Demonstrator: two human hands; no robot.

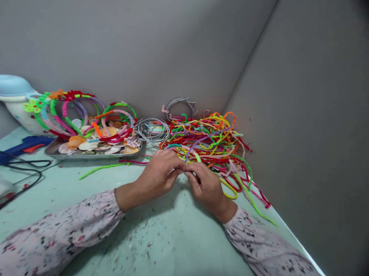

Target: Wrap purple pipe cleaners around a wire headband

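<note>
I have both hands near the middle of the frame, fingertips almost meeting. My left hand [158, 172] comes in from the lower left and my right hand [208, 187] from the lower right, each with thumb and fingers pinched closed. A purple fuzzy strand [188, 153] rises from where my fingertips come together, just above the centre of the table [147, 247]; my fingers cover its lower end, so I cannot tell exactly how each hand grips it. A short light-green piece [198, 157] shows just above my right hand.

Right behind my hands, right of centre, lies a tangled pile of fuzzy stems [213, 132] in many colours, some trailing toward the table's right edge. Coils of grey wire [153, 131] sit beside the pile on its left, and another wire ring [180, 107] stands behind it. Left of centre, a metal tray [94, 156] holds shells [89, 145], with colourful fuzzy hoops [66, 113] standing on and behind them. A single green stem [102, 168] lies in front of the tray. At the left of the frame are a blue tool with an orange part [21, 149] and a black cable [39, 172].
</note>
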